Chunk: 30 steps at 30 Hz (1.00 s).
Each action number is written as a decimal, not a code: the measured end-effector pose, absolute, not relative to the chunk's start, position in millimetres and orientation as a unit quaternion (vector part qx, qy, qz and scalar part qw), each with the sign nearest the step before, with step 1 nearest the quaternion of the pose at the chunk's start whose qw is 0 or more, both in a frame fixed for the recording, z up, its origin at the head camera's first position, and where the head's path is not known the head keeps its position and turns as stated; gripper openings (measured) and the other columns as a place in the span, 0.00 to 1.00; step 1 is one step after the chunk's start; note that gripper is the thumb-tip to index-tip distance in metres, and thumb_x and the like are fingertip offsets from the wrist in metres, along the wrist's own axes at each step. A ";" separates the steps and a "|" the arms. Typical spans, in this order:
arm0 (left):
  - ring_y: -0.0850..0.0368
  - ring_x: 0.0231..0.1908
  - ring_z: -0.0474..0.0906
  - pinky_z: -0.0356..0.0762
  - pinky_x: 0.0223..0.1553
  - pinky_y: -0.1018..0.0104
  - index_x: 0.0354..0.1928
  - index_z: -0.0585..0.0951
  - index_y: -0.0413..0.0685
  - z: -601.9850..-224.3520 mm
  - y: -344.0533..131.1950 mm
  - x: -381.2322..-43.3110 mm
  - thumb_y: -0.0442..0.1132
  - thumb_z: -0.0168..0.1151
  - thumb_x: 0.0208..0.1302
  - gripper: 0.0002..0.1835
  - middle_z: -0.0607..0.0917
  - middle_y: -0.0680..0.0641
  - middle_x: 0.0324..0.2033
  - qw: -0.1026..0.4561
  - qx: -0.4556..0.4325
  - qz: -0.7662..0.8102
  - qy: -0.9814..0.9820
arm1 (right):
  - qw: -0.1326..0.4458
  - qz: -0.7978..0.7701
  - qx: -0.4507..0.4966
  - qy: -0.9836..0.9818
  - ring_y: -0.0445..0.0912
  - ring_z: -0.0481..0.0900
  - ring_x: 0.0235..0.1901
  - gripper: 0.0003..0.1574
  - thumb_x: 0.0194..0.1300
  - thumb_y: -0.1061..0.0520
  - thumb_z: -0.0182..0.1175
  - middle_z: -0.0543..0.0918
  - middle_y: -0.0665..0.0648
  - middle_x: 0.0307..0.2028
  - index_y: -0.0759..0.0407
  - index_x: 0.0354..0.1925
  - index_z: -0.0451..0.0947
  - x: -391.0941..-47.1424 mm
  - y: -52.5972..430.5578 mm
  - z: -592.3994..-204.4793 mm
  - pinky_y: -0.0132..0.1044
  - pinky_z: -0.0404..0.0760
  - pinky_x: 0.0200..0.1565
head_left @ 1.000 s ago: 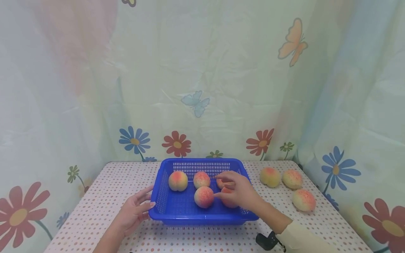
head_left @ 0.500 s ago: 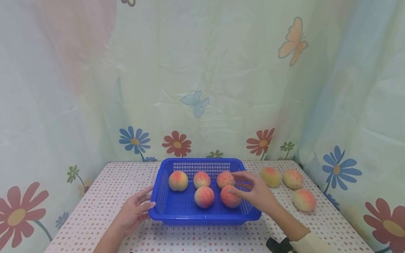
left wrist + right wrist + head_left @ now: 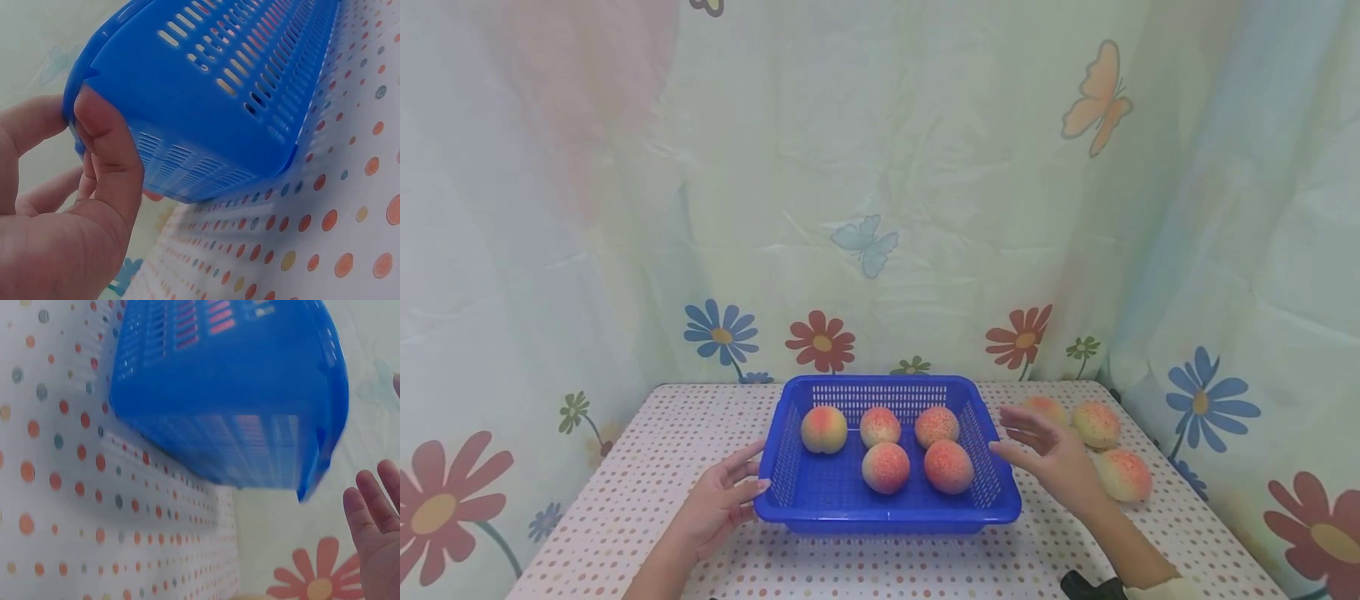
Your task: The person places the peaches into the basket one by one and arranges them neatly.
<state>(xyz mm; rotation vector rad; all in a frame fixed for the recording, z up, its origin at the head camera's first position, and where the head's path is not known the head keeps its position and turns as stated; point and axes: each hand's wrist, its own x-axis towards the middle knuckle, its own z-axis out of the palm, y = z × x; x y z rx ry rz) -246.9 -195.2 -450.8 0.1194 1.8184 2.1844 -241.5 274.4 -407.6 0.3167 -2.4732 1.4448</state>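
A blue plastic basket (image 3: 880, 527) with slotted walls stands on the table. Several red-and-yellow peaches (image 3: 884, 467) lie inside it, spaced apart. My left hand (image 3: 718, 506) holds the basket's left rim, its fingers bent at the edge in the left wrist view. Just beyond the right rim, my right hand (image 3: 1056, 458) hangs with fingers spread and nothing in them. In the right wrist view its fingers (image 3: 369, 506) are apart from the basket (image 3: 225, 381). Behind the right hand sit three more peaches, one of them a yellowish peach (image 3: 1045, 407) partly hidden by it.
The table (image 3: 700, 417) wears a white cloth with coloured dots. On its right side lie a peach (image 3: 1096, 424) and another peach (image 3: 1124, 475). A flowered curtain (image 3: 880, 317) hangs behind and at both sides.
My right hand has drawn back to the right, out of the basket and off the peaches there, to beyond the right rim. The left hand and basket have stayed in place.
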 end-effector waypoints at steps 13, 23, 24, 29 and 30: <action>0.42 0.52 0.78 0.80 0.49 0.50 0.71 0.57 0.54 -453.2 -194.2 -248.1 0.35 0.62 0.61 0.38 0.70 0.34 0.59 0.146 0.041 0.762 0.629 | 0.199 0.466 0.053 -0.861 0.28 0.73 0.52 0.33 0.59 0.48 0.64 0.75 0.59 0.58 0.53 0.61 0.70 -235.2 316.7 -421.5 0.19 0.76 0.46; 0.45 0.50 0.79 0.81 0.47 0.52 0.71 0.59 0.55 -453.0 -193.1 -248.2 0.35 0.62 0.60 0.37 0.71 0.35 0.58 0.141 0.038 0.757 0.637 | 0.218 0.451 -0.096 -0.860 0.36 0.74 0.54 0.38 0.55 0.41 0.66 0.74 0.48 0.61 0.49 0.62 0.70 -227.3 359.1 -435.5 0.13 0.73 0.40; 0.45 0.50 0.79 0.81 0.47 0.52 0.71 0.58 0.54 -452.8 -193.2 -247.9 0.35 0.62 0.60 0.37 0.71 0.35 0.58 0.141 0.038 0.757 0.637 | 0.226 0.450 -0.104 -0.858 0.33 0.74 0.52 0.38 0.54 0.41 0.67 0.74 0.46 0.60 0.49 0.62 0.71 -227.0 363.7 -437.1 0.12 0.73 0.39; 0.45 0.49 0.79 0.81 0.46 0.53 0.71 0.58 0.55 -451.4 -193.5 -246.4 0.35 0.62 0.60 0.38 0.72 0.36 0.57 0.142 0.036 0.758 0.636 | 0.259 0.453 -0.123 -0.844 0.20 0.72 0.42 0.37 0.53 0.44 0.68 0.77 0.40 0.53 0.52 0.60 0.73 -224.2 380.5 -444.5 0.12 0.73 0.37; 0.45 0.49 0.79 0.81 0.46 0.53 0.71 0.58 0.55 -451.2 -193.6 -246.3 0.35 0.62 0.60 0.38 0.72 0.36 0.57 0.142 0.035 0.758 0.635 | 0.260 0.452 -0.131 -0.843 0.20 0.71 0.41 0.38 0.53 0.43 0.69 0.77 0.38 0.51 0.52 0.60 0.73 -223.7 382.7 -445.8 0.11 0.73 0.36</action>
